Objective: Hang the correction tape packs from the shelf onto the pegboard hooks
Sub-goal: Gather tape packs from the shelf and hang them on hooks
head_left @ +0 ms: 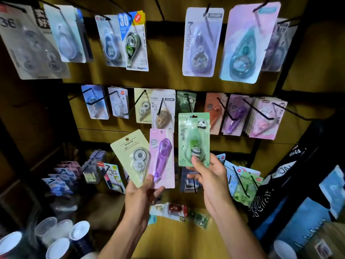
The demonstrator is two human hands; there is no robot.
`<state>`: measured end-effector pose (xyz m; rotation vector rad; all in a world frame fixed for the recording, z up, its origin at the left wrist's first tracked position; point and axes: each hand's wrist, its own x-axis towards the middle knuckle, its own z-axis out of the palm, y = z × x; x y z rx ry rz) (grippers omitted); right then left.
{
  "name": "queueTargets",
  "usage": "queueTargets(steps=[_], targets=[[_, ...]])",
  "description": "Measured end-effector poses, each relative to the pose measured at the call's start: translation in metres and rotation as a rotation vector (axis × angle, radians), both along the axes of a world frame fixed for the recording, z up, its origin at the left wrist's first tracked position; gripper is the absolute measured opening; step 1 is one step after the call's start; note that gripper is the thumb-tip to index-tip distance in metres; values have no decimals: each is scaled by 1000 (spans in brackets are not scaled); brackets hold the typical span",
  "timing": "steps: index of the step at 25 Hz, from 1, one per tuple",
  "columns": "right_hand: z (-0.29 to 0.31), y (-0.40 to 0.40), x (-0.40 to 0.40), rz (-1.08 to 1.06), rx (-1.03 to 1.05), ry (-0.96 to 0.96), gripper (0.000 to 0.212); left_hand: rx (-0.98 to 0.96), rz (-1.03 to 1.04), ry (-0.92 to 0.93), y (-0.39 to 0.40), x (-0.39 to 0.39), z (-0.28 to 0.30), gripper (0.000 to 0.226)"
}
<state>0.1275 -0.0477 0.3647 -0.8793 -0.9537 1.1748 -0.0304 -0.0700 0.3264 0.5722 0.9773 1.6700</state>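
The right hand (207,176) pinches the green panda correction tape pack (194,140) by its bottom edge, thumb on the front, holding it upright just below the dark green packs on the middle-row hook (189,103). The left hand (143,193) grips 2 more packs fanned together, a pale yellow pack (130,156) and a purple pack (162,158). More packs lie on the shelf (179,212) below. Held so low, the panda pack may wobble and miss the hook tip; the fanned pair could slip.
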Motion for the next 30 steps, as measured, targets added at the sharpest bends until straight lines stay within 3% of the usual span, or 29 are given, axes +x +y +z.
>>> queueTargets(steps=[24,30], targets=[[10,-4,-6,-66,39,88,19,-23,-3,31,2,-7,-11,28],[14,9,-9,-70,-78,57,17,-23,-3,11,7,-8,-15,31]])
